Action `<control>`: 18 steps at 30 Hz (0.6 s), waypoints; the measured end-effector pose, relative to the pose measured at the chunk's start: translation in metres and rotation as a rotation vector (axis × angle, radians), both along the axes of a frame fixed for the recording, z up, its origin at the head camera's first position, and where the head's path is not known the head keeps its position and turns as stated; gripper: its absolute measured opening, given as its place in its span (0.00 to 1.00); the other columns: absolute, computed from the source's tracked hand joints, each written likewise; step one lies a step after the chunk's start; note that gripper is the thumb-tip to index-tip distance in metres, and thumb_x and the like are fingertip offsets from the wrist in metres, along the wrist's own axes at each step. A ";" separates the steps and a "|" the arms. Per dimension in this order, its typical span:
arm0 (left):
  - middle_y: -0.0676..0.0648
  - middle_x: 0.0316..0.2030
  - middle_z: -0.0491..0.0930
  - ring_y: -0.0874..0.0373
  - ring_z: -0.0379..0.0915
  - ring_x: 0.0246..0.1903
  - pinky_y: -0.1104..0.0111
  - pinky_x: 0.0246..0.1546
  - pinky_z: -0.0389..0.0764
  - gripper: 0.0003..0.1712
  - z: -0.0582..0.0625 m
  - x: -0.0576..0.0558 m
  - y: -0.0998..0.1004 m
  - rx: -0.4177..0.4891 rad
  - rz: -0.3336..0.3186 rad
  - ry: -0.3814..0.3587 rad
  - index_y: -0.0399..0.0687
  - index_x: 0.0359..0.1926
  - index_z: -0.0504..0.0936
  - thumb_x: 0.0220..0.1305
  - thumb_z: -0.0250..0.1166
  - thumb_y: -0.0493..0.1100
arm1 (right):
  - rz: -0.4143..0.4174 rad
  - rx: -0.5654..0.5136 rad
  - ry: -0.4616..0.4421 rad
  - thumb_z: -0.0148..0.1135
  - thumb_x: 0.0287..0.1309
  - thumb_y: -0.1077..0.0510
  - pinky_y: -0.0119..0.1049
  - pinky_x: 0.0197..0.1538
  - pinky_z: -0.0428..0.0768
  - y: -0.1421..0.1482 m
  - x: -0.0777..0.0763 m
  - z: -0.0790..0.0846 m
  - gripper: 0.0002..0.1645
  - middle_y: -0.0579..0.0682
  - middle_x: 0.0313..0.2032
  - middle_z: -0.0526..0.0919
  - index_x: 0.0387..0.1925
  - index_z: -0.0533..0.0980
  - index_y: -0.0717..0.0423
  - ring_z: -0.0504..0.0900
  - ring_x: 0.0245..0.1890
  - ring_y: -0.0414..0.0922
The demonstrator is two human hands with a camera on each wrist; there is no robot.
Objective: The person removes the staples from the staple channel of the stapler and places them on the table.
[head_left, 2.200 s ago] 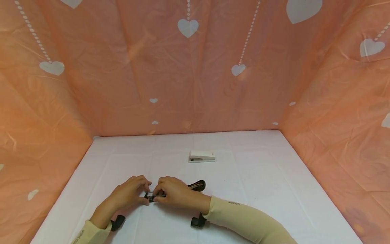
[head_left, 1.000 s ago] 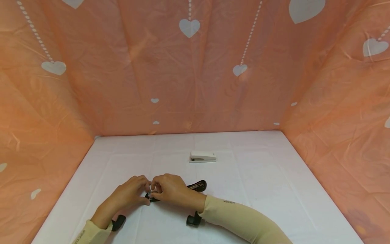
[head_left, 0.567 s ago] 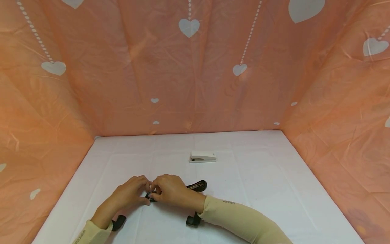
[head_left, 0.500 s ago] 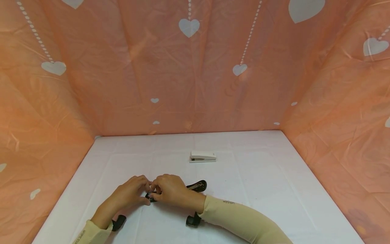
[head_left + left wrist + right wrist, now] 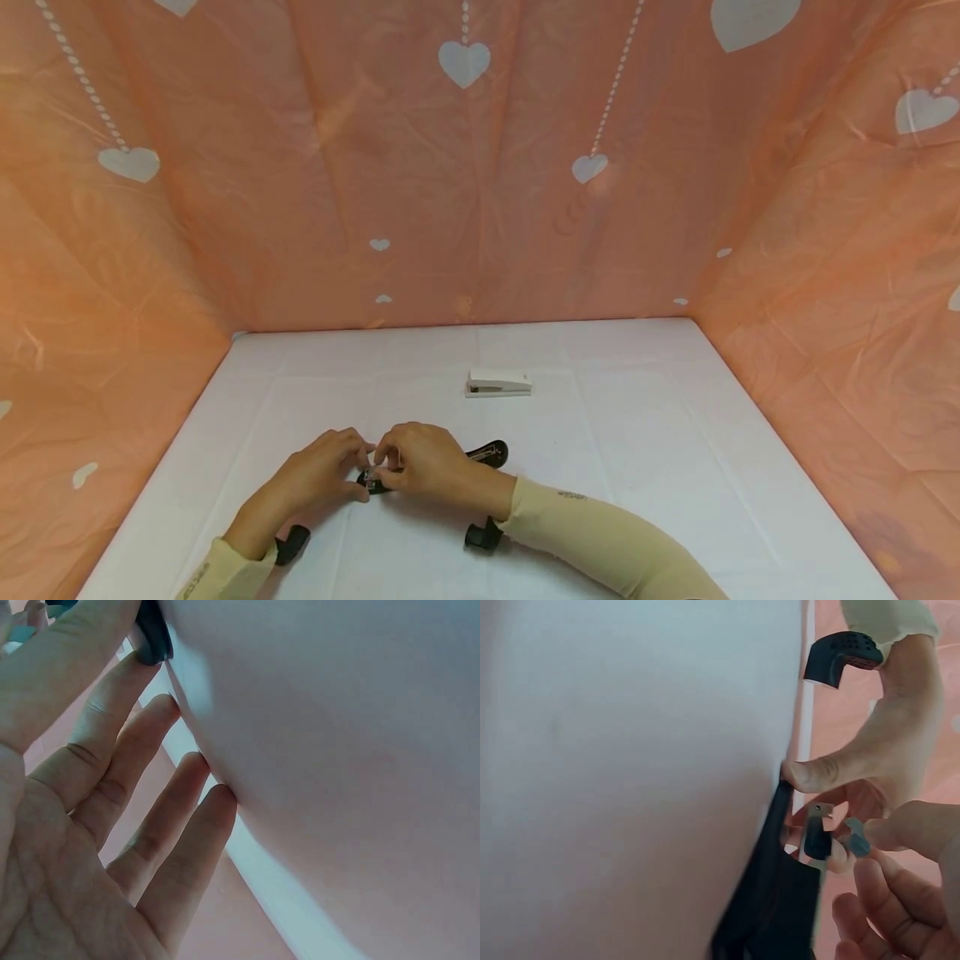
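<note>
A black stapler (image 5: 491, 454) lies opened out on the table, its middle covered by my right hand in the head view. My left hand (image 5: 318, 471) holds its left end between thumb and index finger; the other fingers are spread, with tips on the tabletop in the left wrist view. Just above the stapler's metal channel (image 5: 817, 832), my right hand (image 5: 427, 458) pinches a small blue-grey piece (image 5: 857, 837) between thumb and fingertip. It looks like a short strip of staples. Whether it touches the channel I cannot tell.
A white stapler (image 5: 498, 383) stands farther back on the white-covered table (image 5: 637, 433). An orange curtain with pale hearts (image 5: 480, 208) encloses the back and both sides. Black wrist camera mounts (image 5: 483, 535) hang below the wrists near the tabletop.
My right fingers first worked along the stapler's channel, then moved left to its end. Since half a second ago they have drawn back slightly right. My left hand and the white stapler stay put.
</note>
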State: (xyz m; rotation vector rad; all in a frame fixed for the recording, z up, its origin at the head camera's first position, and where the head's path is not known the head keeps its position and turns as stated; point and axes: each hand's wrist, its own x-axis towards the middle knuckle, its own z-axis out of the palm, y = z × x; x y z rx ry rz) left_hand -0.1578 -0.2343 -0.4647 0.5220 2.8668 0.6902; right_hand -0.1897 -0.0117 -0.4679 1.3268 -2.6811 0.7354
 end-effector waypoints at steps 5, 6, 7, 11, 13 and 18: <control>0.52 0.57 0.85 0.44 0.77 0.57 0.42 0.46 0.82 0.23 0.001 0.000 0.000 -0.001 -0.008 0.013 0.61 0.35 0.79 0.47 0.88 0.53 | 0.017 -0.020 -0.001 0.75 0.67 0.50 0.18 0.33 0.68 0.009 0.001 0.008 0.08 0.36 0.31 0.83 0.43 0.88 0.47 0.73 0.29 0.26; 0.52 0.57 0.85 0.45 0.77 0.57 0.43 0.46 0.82 0.23 0.001 0.001 0.000 0.000 -0.012 0.015 0.61 0.35 0.79 0.47 0.87 0.53 | 0.022 -0.027 -0.007 0.75 0.67 0.51 0.18 0.33 0.68 0.011 0.002 0.009 0.07 0.37 0.31 0.83 0.43 0.88 0.47 0.73 0.29 0.26; 0.52 0.57 0.85 0.45 0.77 0.57 0.43 0.46 0.82 0.23 0.001 0.001 0.000 0.002 -0.016 0.016 0.61 0.35 0.79 0.47 0.87 0.53 | 0.025 -0.035 -0.010 0.75 0.67 0.51 0.18 0.34 0.68 0.013 0.002 0.010 0.07 0.38 0.31 0.83 0.43 0.88 0.48 0.73 0.29 0.27; 0.53 0.57 0.85 0.46 0.77 0.56 0.43 0.45 0.82 0.22 0.001 0.001 0.000 0.007 -0.023 0.021 0.61 0.35 0.80 0.48 0.87 0.53 | 0.034 -0.074 0.006 0.73 0.68 0.52 0.19 0.36 0.69 0.022 0.003 0.012 0.06 0.39 0.32 0.83 0.43 0.87 0.48 0.75 0.29 0.28; 0.53 0.58 0.85 0.46 0.77 0.56 0.43 0.45 0.82 0.22 0.002 0.001 0.000 0.006 -0.024 0.022 0.61 0.35 0.80 0.48 0.87 0.53 | 0.039 -0.092 0.028 0.73 0.68 0.53 0.20 0.38 0.69 0.027 0.003 0.012 0.06 0.39 0.32 0.83 0.43 0.87 0.48 0.76 0.29 0.29; 0.53 0.57 0.84 0.46 0.77 0.56 0.44 0.45 0.82 0.22 0.001 0.000 0.000 -0.003 -0.022 0.023 0.62 0.36 0.80 0.48 0.87 0.54 | 0.039 -0.108 0.045 0.73 0.68 0.52 0.22 0.39 0.70 0.040 0.006 0.015 0.06 0.40 0.32 0.83 0.42 0.87 0.47 0.75 0.28 0.31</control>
